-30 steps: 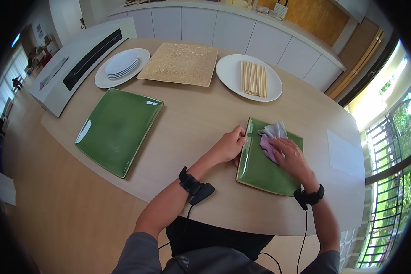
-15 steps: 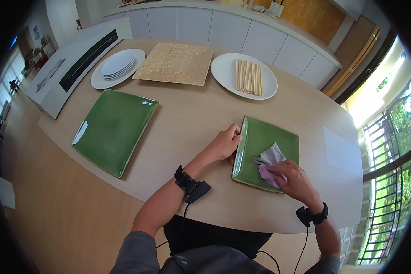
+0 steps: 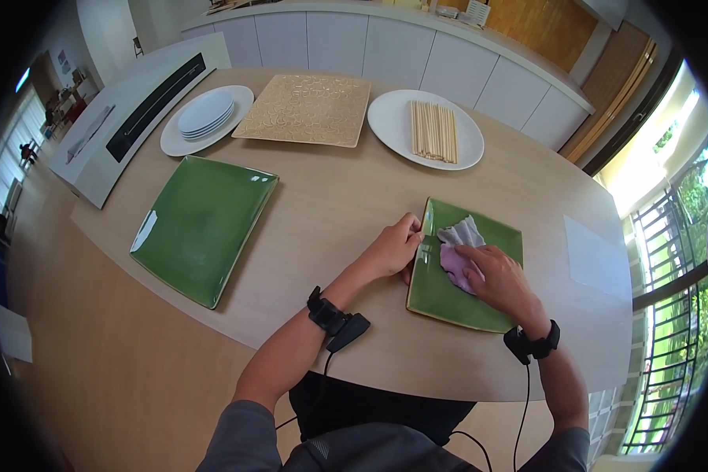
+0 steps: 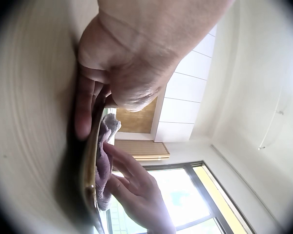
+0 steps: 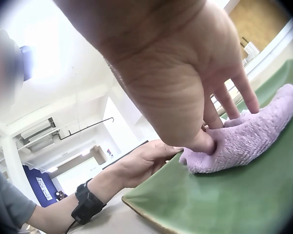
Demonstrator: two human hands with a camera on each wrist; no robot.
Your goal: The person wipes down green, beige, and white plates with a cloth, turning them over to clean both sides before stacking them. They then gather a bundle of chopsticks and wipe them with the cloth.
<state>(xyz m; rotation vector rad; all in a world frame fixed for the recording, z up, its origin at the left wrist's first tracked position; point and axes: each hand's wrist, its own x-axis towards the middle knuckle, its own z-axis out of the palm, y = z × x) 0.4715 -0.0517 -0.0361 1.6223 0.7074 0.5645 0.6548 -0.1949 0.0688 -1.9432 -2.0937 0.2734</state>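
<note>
One of two green plates (image 3: 442, 302) sits gripped by left fingers (image 4: 83, 117), right fingers (image 5: 246, 93) pinching one cloth (image 5: 254, 134).

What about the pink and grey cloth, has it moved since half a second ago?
Yes: in the head view the cloth moved forward, closer to the white oval plate holding the sticks.

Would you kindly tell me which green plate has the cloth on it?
The green plate on the right: the cloth lies on it, under the right hand. The green plate on the left bears none.
</note>
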